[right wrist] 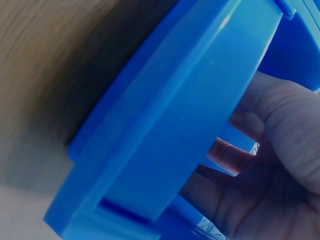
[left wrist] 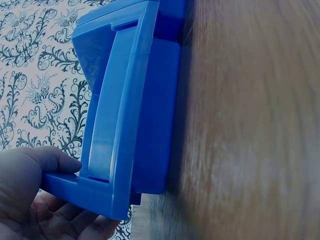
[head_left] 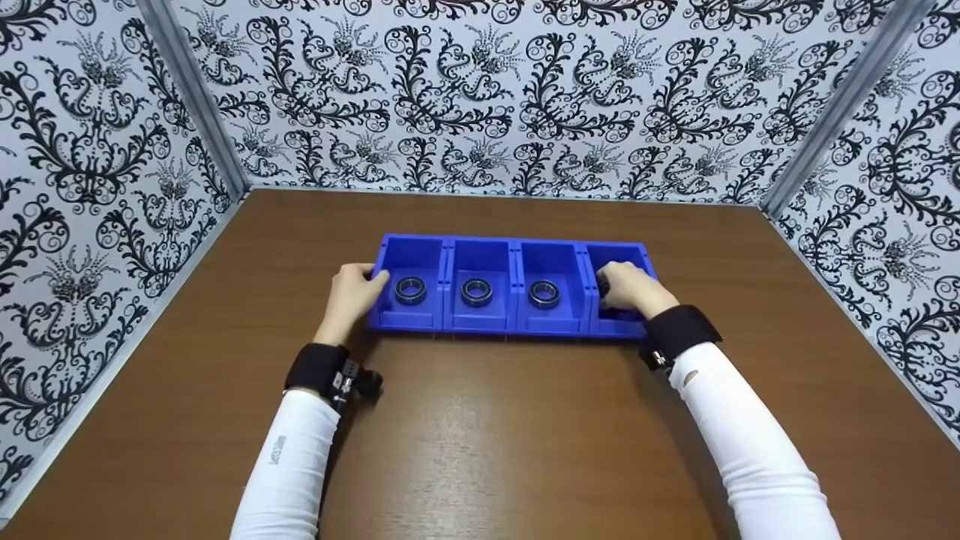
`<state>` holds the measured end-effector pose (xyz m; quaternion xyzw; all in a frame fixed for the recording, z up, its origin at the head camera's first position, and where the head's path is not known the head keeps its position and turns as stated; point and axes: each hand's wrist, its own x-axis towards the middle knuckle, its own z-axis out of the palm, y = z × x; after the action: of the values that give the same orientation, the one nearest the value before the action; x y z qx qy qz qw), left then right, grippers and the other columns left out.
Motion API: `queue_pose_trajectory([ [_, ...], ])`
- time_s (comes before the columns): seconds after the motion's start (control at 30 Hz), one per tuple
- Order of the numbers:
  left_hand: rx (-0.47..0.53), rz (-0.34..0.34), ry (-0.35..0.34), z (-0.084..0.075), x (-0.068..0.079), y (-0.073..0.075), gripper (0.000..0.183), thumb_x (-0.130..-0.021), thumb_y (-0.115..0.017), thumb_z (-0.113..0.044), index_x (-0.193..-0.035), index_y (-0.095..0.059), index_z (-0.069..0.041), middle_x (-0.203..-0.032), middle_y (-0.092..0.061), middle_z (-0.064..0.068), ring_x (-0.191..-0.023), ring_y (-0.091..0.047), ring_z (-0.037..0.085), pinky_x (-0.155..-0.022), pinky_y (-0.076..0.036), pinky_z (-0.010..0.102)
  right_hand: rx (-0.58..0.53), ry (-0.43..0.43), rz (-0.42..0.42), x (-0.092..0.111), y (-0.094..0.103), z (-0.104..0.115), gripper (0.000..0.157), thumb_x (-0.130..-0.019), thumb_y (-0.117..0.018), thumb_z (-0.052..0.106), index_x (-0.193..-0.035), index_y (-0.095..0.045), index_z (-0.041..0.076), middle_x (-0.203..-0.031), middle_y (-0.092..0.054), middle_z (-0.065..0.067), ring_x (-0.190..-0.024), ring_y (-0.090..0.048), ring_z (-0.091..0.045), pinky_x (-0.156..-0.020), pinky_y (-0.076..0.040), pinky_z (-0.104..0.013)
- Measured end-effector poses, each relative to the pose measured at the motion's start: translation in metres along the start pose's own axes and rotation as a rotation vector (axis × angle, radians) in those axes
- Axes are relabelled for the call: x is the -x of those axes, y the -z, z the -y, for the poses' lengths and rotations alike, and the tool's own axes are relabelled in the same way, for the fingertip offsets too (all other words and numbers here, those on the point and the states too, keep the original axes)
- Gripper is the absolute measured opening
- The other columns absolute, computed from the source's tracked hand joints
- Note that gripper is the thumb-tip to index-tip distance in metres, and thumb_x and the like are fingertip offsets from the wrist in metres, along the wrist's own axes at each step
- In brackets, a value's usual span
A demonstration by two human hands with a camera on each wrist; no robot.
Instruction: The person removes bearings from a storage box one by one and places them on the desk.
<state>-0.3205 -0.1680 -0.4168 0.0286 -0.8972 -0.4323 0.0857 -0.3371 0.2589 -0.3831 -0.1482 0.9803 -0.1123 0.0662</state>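
Observation:
A blue four-part bin (head_left: 480, 330) sits on the table. Its three left compartments each hold one ring-shaped ball bearing: the left bearing (head_left: 410, 301), the second bearing (head_left: 476, 303) and the third bearing (head_left: 544, 304). My left hand (head_left: 352, 292) grips the bin's left side wall, thumb over the rim and fingers outside, as the left wrist view also shows. Down inside the rightmost compartment, my right hand (head_left: 628, 288) pinches a dark bearing (head_left: 602, 286), mostly hidden by the fingers. In the right wrist view the compartment's front wall (right wrist: 195, 115) covers those fingertips.
The brown wooden table (head_left: 480, 435) extends around the bin on all sides. Patterned panels (head_left: 480, 97) close off the back and both sides, joined by grey corner posts (head_left: 196, 97). Black camera straps (head_left: 319, 367) circle both wrists over white sleeves.

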Motion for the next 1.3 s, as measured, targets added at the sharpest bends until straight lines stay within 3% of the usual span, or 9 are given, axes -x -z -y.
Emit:
queue_pose_trajectory([
  [0.3, 0.001, 0.002, 0.002, 0.0005, -0.0008, 0.0000, 0.034, -0.096, -0.056, -0.019, -0.116, -0.075, 0.001, -0.109, -0.072, 0.020, -0.095, -0.060, 0.026, -0.090, -0.050, 0.041, 0.014, -0.017, -0.008, -0.0019, -0.0038, -0.0005, 0.030, -0.078, -0.072, 0.007, -0.105, -0.071, -0.007, -0.109, -0.073, -0.028, -0.102, -0.067, -0.043, -0.092, -0.053, -0.060],
  [0.53, 0.006, 0.009, -0.002, 0.0012, -0.0008, 0.0012, 0.038, -0.096, -0.056, -0.019, -0.123, -0.072, 0.003, -0.121, -0.071, 0.025, -0.105, -0.063, 0.031, -0.101, -0.050, 0.048, 0.001, -0.002, -0.044, 0.0001, -0.0053, 0.0007, 0.024, -0.075, -0.071, 0.006, -0.097, -0.071, -0.005, -0.099, -0.073, -0.025, -0.087, -0.065, -0.035, -0.085, -0.055, -0.058],
  [0.7, 0.015, 0.007, -0.008, 0.0015, -0.0006, 0.0009, 0.038, -0.096, -0.056, -0.019, -0.123, -0.072, 0.003, -0.119, -0.072, 0.025, -0.103, -0.062, 0.030, -0.100, -0.051, 0.047, 0.002, -0.004, -0.047, 0.0008, -0.0051, 0.0003, 0.021, -0.075, -0.071, 0.006, -0.094, -0.070, -0.004, -0.095, -0.072, -0.023, -0.086, -0.063, -0.034, -0.084, -0.054, -0.058],
  [0.77, 0.013, 0.005, -0.014, 0.0014, -0.0004, 0.0008, 0.038, -0.096, -0.056, -0.019, -0.123, -0.072, 0.002, -0.116, -0.073, 0.023, -0.099, -0.062, 0.028, -0.096, -0.052, 0.044, 0.003, -0.004, -0.045, 0.0011, -0.0048, -0.0002, 0.019, -0.075, -0.072, 0.005, -0.091, -0.070, -0.003, -0.092, -0.071, -0.021, -0.083, -0.062, -0.033, -0.081, -0.054, -0.057],
  [0.87, 0.003, 0.000, -0.022, 0.0015, -0.0002, 0.0002, 0.034, -0.096, -0.056, -0.019, -0.115, -0.076, 0.001, -0.096, -0.072, 0.014, -0.087, -0.059, 0.024, -0.082, -0.050, 0.035, 0.013, 0.002, -0.040, 0.0019, -0.0046, -0.0006, 0.020, -0.076, -0.075, 0.008, -0.091, -0.070, -0.003, -0.092, -0.072, -0.023, -0.085, -0.065, -0.037, -0.082, -0.053, -0.059],
  [1.0, 0.000, -0.011, -0.039, 0.0018, 0.0004, 0.0000, 0.027, -0.096, -0.057, -0.020, -0.098, -0.075, 0.001, -0.073, -0.056, 0.000, -0.072, -0.050, 0.016, -0.066, -0.039, 0.026, 0.019, 0.015, -0.040, 0.0033, -0.0034, -0.0002, 0.027, -0.077, -0.079, 0.013, -0.097, -0.073, -0.003, -0.100, -0.074, -0.026, -0.096, -0.068, -0.044, -0.087, -0.053, -0.061],
  [1.13, 0.008, -0.015, -0.047, 0.0022, 0.0005, 0.0002, 0.024, -0.096, -0.058, -0.019, -0.090, -0.071, 0.000, -0.069, -0.052, -0.004, -0.067, -0.048, 0.013, -0.063, -0.037, 0.025, 0.008, 0.029, -0.063, 0.0035, -0.0016, -0.0005, 0.026, -0.075, -0.078, 0.009, -0.098, -0.073, -0.004, -0.102, -0.073, -0.025, -0.095, -0.066, -0.040, -0.087, -0.053, -0.059],
  [1.3, 0.007, -0.002, -0.032, 0.0010, 0.0012, 0.0005, 0.028, -0.097, -0.057, -0.019, -0.103, -0.076, 0.001, -0.079, -0.062, 0.004, -0.075, -0.053, 0.017, -0.067, -0.039, 0.024, 0.011, 0.050, -0.081, 0.0039, 0.0014, -0.0014, 0.023, -0.073, -0.076, 0.006, -0.094, -0.073, -0.003, -0.099, -0.073, -0.024, -0.089, -0.063, -0.034, -0.084, -0.053, -0.056],
])
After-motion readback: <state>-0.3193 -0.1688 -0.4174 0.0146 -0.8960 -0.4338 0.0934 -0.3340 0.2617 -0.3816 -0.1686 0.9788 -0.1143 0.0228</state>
